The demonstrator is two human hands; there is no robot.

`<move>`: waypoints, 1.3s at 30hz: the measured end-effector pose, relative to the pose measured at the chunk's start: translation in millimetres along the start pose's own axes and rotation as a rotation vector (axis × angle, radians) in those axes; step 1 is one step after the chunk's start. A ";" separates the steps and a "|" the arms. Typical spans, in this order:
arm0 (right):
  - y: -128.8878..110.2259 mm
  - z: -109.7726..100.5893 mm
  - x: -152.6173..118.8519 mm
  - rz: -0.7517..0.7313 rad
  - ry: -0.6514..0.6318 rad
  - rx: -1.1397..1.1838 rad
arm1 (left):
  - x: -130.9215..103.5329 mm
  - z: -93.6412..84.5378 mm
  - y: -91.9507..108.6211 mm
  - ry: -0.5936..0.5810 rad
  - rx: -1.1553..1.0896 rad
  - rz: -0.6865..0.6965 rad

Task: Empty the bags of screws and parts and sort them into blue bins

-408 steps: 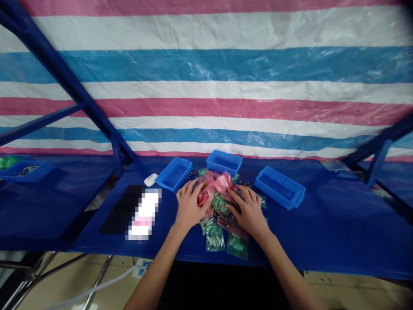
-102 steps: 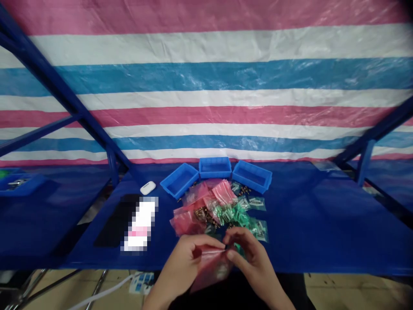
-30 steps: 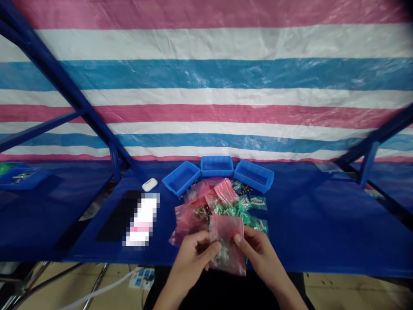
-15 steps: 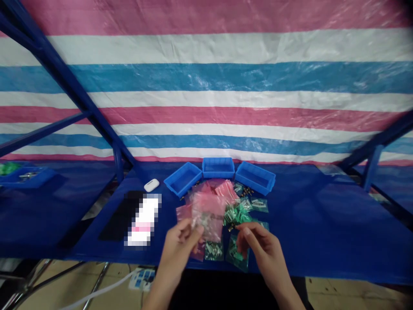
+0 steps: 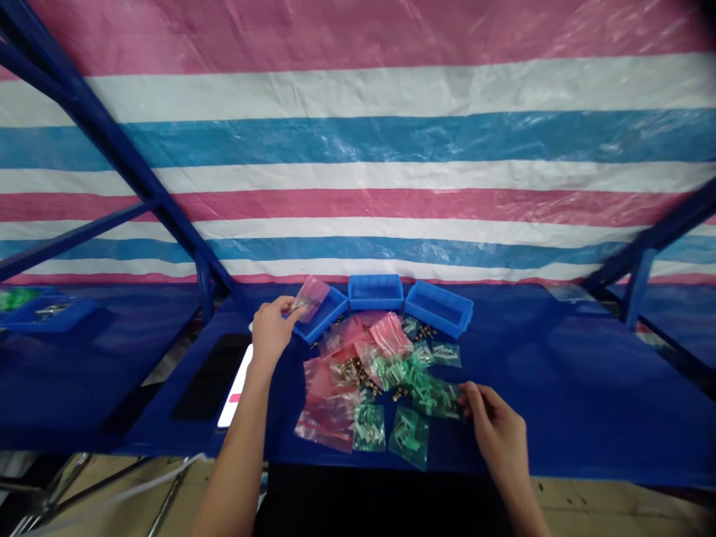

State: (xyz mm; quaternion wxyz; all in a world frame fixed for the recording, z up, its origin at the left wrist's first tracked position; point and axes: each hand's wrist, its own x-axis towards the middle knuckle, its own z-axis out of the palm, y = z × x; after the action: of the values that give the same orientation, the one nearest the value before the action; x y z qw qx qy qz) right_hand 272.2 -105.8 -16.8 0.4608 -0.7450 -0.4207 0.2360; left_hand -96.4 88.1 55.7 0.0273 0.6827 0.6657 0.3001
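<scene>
The left hand (image 5: 271, 330) pinched a pink plastic bag (image 5: 313, 294), fingertips closed, over the blue bin (image 5: 330, 313) at the bag pile's (image 5: 385, 339) ten o'clock. The right hand (image 5: 499, 426), at four o'clock, pinched a green plastic bag (image 5: 446, 400) by its edge.

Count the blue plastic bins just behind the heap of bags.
3: the left bin, partly hidden behind the pink bag in the left hand; the middle bin; and the right bin. None seems fully hidden.
</scene>
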 end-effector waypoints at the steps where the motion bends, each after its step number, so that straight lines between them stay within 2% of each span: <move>1: 0.1 0.3 0.3 -0.005 -0.012 0.000 | 5.6 5.0 -2.8 -0.057 0.051 0.021; 4: 0.6 0.0 1.4 -0.012 -0.023 0.016 | 13.9 12.5 -9.1 -0.171 0.128 0.079; 9: -0.7 -1.2 2.6 -0.006 -0.022 0.014 | 16.0 12.0 -8.0 -0.216 0.258 0.104; 13: -2.2 -1.0 2.0 0.010 -0.005 0.013 | 13.7 11.8 2.6 -0.203 0.369 0.093; 16: -2.4 -1.3 1.3 0.016 -0.004 0.014 | 10.8 13.4 11.2 -0.143 0.416 0.081; 18: -2.5 -1.6 1.0 0.010 -0.003 0.013 | 10.5 15.8 15.1 -0.140 0.409 0.119; 22: -3.2 -1.8 0.9 0.006 0.003 0.010 | 12.7 24.0 17.4 -0.334 0.336 0.288; 25: -3.3 -1.5 0.8 0.002 -0.001 0.016 | 11.3 30.5 16.5 -0.394 0.345 0.300; 30: -3.9 -1.4 1.5 0.002 -0.010 0.026 | 6.1 35.2 15.1 -0.393 0.354 0.303; 34: -6.0 -0.1 -2.1 -0.005 0.025 0.068 | -0.9 27.2 20.4 -0.324 0.331 0.267; 36: -6.9 0.0 -6.7 -0.019 0.124 0.136 | -12.3 17.2 26.2 -0.262 0.288 0.265; 39: -6.7 -4.4 -14.5 -0.068 0.355 0.219 | -43.7 -1.8 35.6 -0.146 0.060 0.291</move>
State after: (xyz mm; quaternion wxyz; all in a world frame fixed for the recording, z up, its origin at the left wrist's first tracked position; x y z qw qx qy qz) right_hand 265.0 -118.7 -9.4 0.6134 -0.7059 -0.3295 0.1298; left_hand -62.6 43.0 56.5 0.0114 0.7926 0.5645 0.2302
